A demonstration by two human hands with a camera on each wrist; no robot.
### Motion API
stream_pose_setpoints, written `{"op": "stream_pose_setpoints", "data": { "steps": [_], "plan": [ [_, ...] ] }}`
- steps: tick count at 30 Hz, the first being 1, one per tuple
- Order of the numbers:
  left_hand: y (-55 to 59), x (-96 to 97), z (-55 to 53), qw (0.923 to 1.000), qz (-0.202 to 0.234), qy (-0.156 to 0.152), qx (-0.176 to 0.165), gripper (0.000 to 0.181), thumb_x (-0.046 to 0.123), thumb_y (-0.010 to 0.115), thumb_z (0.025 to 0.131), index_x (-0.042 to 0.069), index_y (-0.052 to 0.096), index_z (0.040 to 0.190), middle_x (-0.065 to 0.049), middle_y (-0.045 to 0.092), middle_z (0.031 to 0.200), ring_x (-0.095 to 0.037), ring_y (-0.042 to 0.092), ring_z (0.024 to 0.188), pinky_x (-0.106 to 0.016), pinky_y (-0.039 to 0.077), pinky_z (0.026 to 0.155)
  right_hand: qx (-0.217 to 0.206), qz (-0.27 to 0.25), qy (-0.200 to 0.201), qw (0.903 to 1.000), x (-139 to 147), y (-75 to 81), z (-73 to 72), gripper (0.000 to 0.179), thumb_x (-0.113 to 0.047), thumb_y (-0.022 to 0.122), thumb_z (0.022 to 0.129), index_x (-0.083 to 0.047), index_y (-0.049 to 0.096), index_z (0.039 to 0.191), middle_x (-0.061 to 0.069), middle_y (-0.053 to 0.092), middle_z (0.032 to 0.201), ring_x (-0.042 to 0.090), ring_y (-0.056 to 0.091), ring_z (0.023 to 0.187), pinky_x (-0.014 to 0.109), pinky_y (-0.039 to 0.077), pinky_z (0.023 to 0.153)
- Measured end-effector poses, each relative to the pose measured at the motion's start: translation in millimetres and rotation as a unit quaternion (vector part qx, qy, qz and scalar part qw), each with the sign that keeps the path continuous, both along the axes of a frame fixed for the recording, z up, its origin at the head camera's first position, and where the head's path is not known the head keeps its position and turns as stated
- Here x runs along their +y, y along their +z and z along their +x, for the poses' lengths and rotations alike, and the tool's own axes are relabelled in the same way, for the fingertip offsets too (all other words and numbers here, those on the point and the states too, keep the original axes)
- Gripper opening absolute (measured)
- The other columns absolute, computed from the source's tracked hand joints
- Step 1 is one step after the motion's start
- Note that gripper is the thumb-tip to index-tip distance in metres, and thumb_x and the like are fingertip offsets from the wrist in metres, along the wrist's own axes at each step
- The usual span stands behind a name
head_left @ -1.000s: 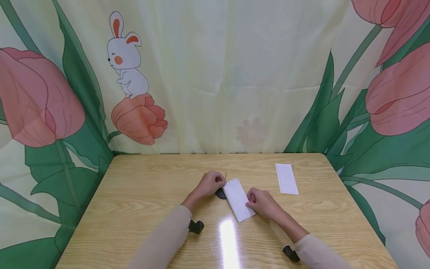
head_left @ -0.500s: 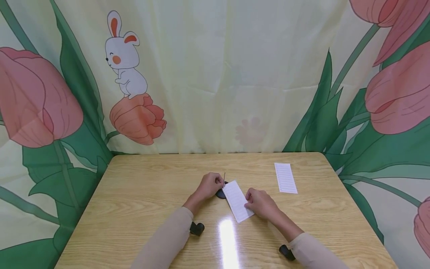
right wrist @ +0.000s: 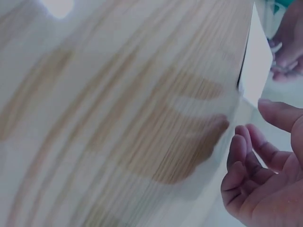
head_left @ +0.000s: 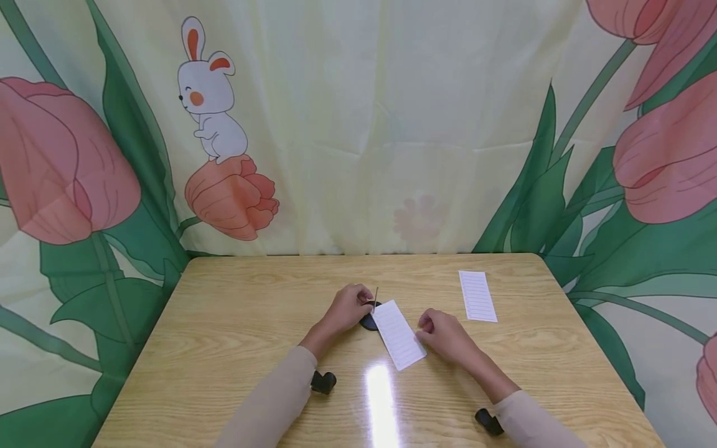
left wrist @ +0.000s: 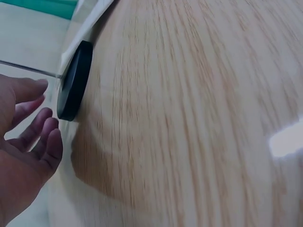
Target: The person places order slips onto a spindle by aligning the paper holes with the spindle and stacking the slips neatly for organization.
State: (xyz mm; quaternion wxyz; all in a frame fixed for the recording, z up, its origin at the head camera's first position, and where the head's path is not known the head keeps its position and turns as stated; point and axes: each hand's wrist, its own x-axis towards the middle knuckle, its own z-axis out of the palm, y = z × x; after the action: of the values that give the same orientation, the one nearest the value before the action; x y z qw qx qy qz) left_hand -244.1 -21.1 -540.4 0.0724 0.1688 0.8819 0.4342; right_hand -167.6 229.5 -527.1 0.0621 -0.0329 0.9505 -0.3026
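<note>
A lined white paper slip (head_left: pixel 399 336) lies tilted, its upper left corner over the black round base (head_left: pixel 368 323) of a bill spike. The spike's thin metal rod (head_left: pixel 376 297) stands up at that corner. My left hand (head_left: pixel 348 306) is beside the rod; in the left wrist view its thumb and fingers (left wrist: pixel 54 146) are parted near the base's edge, holding nothing. My right hand (head_left: pixel 445 336) is at the slip's lower right edge. The right wrist view shows its thumb apart from its loosely curled fingers (right wrist: pixel 236 151), with no paper between them.
Another lined slip (head_left: pixel 478 296) lies flat at the back right of the wooden table (head_left: pixel 252 311). Behind the table hangs a curtain (head_left: pixel 347 124) printed with tulips and a rabbit. A bright reflection shows on the table's front part.
My right hand has let go of the slip's edge and drawn slightly right. My left fingers have loosened from the spike and slip corner. The slip has stayed almost in place.
</note>
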Motion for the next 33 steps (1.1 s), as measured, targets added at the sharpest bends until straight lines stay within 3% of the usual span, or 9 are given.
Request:
{"op": "stream_pose_setpoints", "data": {
  "steps": [5, 11, 17, 24, 29, 33],
  "plan": [
    [-0.1, -6.4, 1.4, 0.9997, -0.017, -0.015, 0.001, 0.025, 0.01, 0.077, 0.092, 0.007, 0.069, 0.115, -0.008, 0.061, 0.109, -0.019, 0.056, 0.093, -0.032, 0.051, 0.082, 0.031, -0.007, -0.007, 0.9995, 24, 3.8, -1.5, 0.021, -0.013, 0.076, 0.093, -0.001, 0.067, 0.108, 0.006, 0.07, 0.094, 0.019, 0.067, 0.086, 0.038, 0.056, 0.078],
    [-1.1, -12.4, 5.0, 0.9994, -0.018, -0.025, -0.014, 0.039, 0.015, 0.08, 0.091, 0.008, 0.067, 0.127, -0.009, 0.062, 0.124, -0.022, 0.057, 0.103, -0.038, 0.05, 0.089, 0.039, -0.005, -0.035, 0.9986, 54, 10.0, -6.4, 0.032, -0.018, 0.072, 0.097, 0.005, 0.064, 0.118, 0.017, 0.069, 0.106, 0.032, 0.07, 0.097, 0.047, 0.056, 0.084],
    [-3.3, -16.5, 8.2, 0.9989, -0.024, -0.038, -0.007, 0.053, 0.019, 0.085, 0.086, 0.007, 0.064, 0.133, -0.01, 0.061, 0.129, -0.025, 0.06, 0.111, -0.042, 0.052, 0.096, 0.025, -0.021, -0.077, 0.9965, 75, 18.5, -11.6, 0.044, -0.024, 0.068, 0.1, 0.007, 0.057, 0.129, 0.022, 0.066, 0.119, 0.036, 0.066, 0.106, 0.046, 0.054, 0.084],
    [-9.1, -16.3, 6.7, 0.9976, -0.045, -0.052, 0.004, 0.063, 0.024, 0.091, 0.08, 0.008, 0.063, 0.135, -0.009, 0.06, 0.131, -0.023, 0.057, 0.114, -0.043, 0.048, 0.1, 0.005, 0.003, -0.108, 0.9941, 98, 23.0, -18.1, 0.06, -0.029, 0.067, 0.1, 0.014, 0.048, 0.138, 0.033, 0.058, 0.131, 0.047, 0.059, 0.118, 0.058, 0.05, 0.095],
    [-10.9, -15.3, 7.5, 0.997, -0.053, -0.055, 0.011, 0.064, 0.026, 0.091, 0.08, 0.009, 0.063, 0.135, -0.009, 0.06, 0.13, -0.024, 0.055, 0.116, -0.044, 0.047, 0.102, -0.013, 0.026, -0.125, 0.9917, 113, 16.9, -23.7, 0.067, -0.03, 0.068, 0.099, 0.019, 0.044, 0.138, 0.039, 0.053, 0.132, 0.05, 0.053, 0.119, 0.062, 0.046, 0.101],
    [-10.5, -14.8, 8.4, 0.9964, -0.062, -0.056, 0.016, 0.063, 0.026, 0.09, 0.081, 0.009, 0.063, 0.135, -0.008, 0.06, 0.131, -0.025, 0.055, 0.119, -0.045, 0.047, 0.104, -0.02, 0.042, -0.138, 0.9894, 121, 9.6, -27.8, 0.067, -0.028, 0.07, 0.098, 0.02, 0.045, 0.136, 0.038, 0.053, 0.127, 0.046, 0.053, 0.11, 0.06, 0.047, 0.099]
  ]
}}
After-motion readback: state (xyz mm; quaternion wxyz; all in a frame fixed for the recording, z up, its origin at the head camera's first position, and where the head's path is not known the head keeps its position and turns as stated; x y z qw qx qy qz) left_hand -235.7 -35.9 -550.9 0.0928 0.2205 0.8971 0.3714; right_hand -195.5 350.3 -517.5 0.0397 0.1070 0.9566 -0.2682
